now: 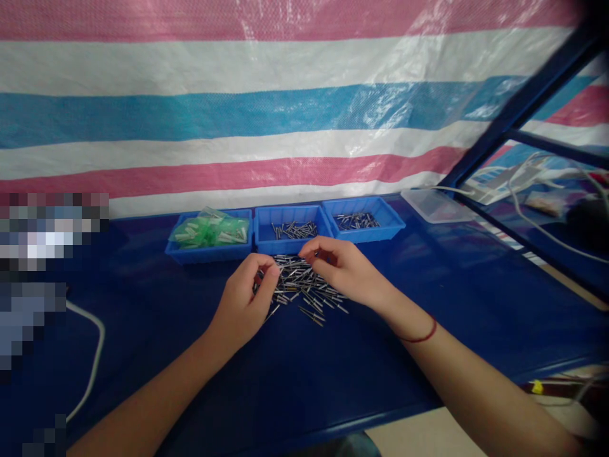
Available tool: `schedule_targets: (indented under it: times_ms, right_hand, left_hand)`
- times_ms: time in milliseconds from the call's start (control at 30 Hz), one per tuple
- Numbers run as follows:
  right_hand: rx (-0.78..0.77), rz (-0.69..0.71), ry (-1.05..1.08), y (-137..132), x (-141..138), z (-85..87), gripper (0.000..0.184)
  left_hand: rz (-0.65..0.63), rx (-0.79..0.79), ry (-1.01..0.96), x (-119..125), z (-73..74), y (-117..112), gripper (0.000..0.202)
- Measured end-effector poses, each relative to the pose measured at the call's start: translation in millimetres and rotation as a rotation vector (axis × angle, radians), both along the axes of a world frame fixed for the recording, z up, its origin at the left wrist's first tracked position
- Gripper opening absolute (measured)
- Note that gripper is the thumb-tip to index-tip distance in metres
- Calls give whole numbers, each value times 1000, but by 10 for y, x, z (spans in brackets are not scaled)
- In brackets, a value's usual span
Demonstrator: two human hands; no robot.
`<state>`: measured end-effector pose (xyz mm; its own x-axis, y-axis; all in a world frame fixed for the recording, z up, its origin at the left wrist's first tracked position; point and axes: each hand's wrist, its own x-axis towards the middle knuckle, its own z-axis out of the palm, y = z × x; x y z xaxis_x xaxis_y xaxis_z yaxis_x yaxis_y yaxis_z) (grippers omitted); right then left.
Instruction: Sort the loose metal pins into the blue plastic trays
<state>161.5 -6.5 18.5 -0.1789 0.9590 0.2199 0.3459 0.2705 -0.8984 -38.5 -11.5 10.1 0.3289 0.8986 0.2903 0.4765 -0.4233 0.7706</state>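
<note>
A loose pile of blind rivets (304,282), thin silvery pins with wider sleeves, lies on the dark blue table between my hands. My left hand (247,289) is at the pile's left edge, fingers curled and thumb pressed towards the index finger; what it pinches is too small to make out. Over the pile's right side hangs my right hand (340,266), its fingers bent inward and closed, the fingertips partly hidden. Just behind the pile, a middle blue bin (266,244) and a right blue bin (392,222) each contain more rivets.
The left blue bin (190,255) has green-tinted plastic bags (209,230) in it. A clear plastic lid (435,206) lies back right, near a blue metal frame (495,136) and white cables. Another white cable (101,336) curves on the left. A striped sheet (285,114) closes the back.
</note>
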Motion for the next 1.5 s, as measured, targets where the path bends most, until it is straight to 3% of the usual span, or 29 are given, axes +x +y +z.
schedule_targets:
  times_ms: [167,400,733,1033,1167,1500]
  right_hand:
    - [-112,106,211,-51,-71,20,15]
    - [-86,51,337,-76,-125,48,11]
    - [-3,80,271,-101,-142,-5,9]
    - [71,33,172,-77,-150,-37,10]
    - [72,34,195,-76,-144,-28,9]
    - [98,9,107,-83,-151,-60,10]
  left_hand:
    - [18,-112,-149,6,-64,12,21]
    - [-6,-100,-104,12,-69,-7,20]
    - [-77,-4,-37,28,-42,-4,15]
    - [14,25,-94,31,-73,3,8]
    - [-17,-27,-104,29,-75,8,18]
    - [7,61,-102,35,-3,-15,10]
